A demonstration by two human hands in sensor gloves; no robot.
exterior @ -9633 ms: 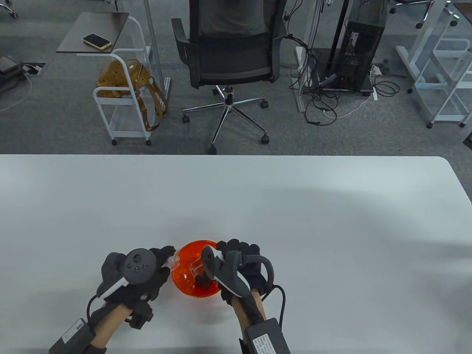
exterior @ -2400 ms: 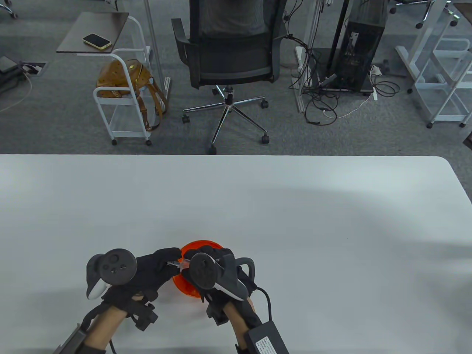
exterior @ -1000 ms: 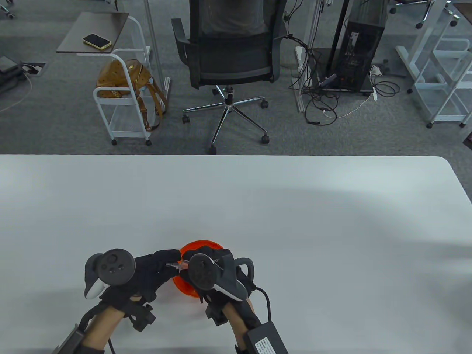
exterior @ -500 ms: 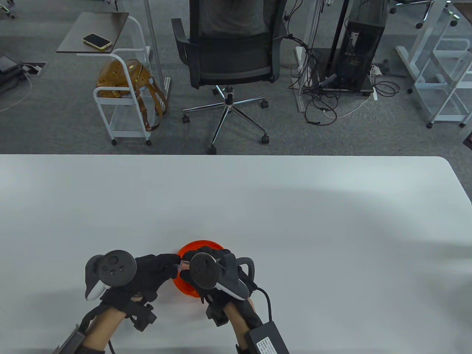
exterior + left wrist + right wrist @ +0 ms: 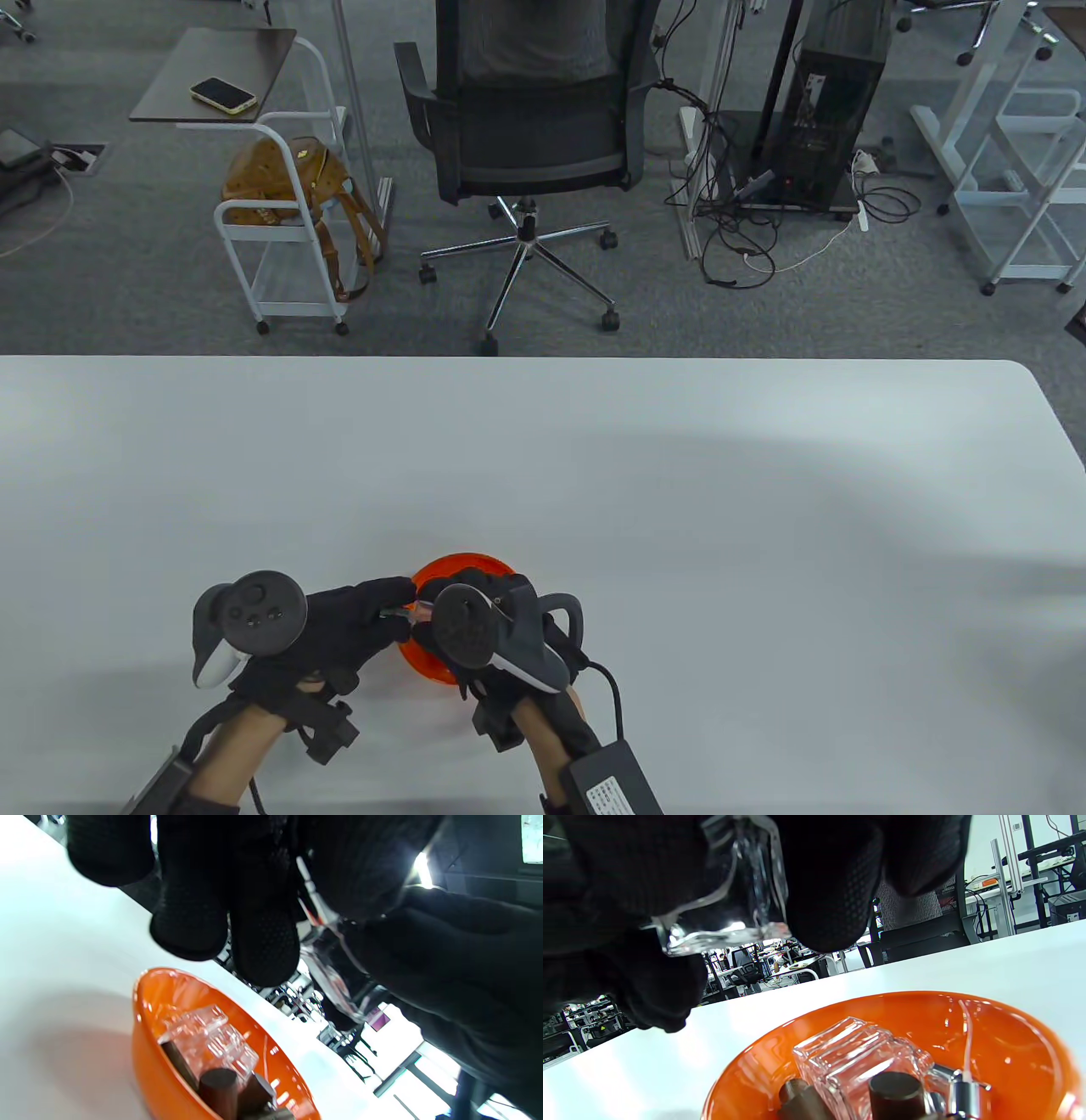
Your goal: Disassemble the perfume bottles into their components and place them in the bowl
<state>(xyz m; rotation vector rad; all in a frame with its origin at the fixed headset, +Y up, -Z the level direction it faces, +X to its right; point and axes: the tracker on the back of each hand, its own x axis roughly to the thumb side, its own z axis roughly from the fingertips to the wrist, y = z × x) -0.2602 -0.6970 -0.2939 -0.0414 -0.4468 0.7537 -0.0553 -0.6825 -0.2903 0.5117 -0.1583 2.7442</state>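
Observation:
A small clear glass perfume bottle [image 5: 409, 609] hangs just above the left rim of the orange bowl [image 5: 462, 564]. My left hand [image 5: 392, 604] pinches its left end, and my right hand [image 5: 434, 599] grips its glass body [image 5: 729, 916] from the right. In the left wrist view the bottle [image 5: 333, 984] shows between my left fingers [image 5: 263, 942] and the right glove. The bowl [image 5: 1022, 1052] holds another clear bottle [image 5: 857, 1060], dark caps [image 5: 895, 1086] and a silver sprayer [image 5: 961, 1096] with a thin white tube. What my left fingers hold on the bottle is hidden.
The white table [image 5: 679, 509] spreads wide around the bowl. Beyond its far edge stand an office chair [image 5: 530, 127], a white cart [image 5: 280, 238] with a brown bag, and cables on the floor.
Over the last second both hands stay over the bowl on the bottle, with only small shifts of the left fingers. Earlier the right hand was reaching into the bowl.

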